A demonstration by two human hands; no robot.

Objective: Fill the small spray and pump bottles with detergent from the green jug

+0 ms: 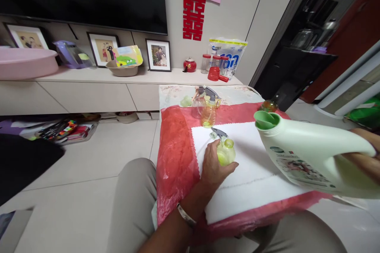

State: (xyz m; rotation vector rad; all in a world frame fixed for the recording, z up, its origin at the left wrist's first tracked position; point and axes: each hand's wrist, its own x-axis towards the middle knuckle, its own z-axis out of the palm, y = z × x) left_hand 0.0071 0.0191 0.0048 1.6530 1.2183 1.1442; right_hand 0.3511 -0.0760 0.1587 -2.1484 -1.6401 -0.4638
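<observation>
My left hand (214, 165) is wrapped round a small uncapped yellow-green bottle (226, 151), which stands upright on a white cloth (252, 174). A spray-trigger head (219, 133) lies on the cloth just behind the bottle. My right hand (365, 158) grips the handle of a large pale-green detergent jug (308, 154). The jug is tipped over to the left, its open green spout (265, 120) above and to the right of the small bottle. No liquid shows at the spout.
The cloth lies on a red plastic sheet (175, 158) over a low table. Two spray bottles (208, 107) and a small amber bottle (269, 105) stand further back. Behind is a TV cabinet (89, 87) with photo frames, jars and a pink basin (25, 63). My knees flank the table.
</observation>
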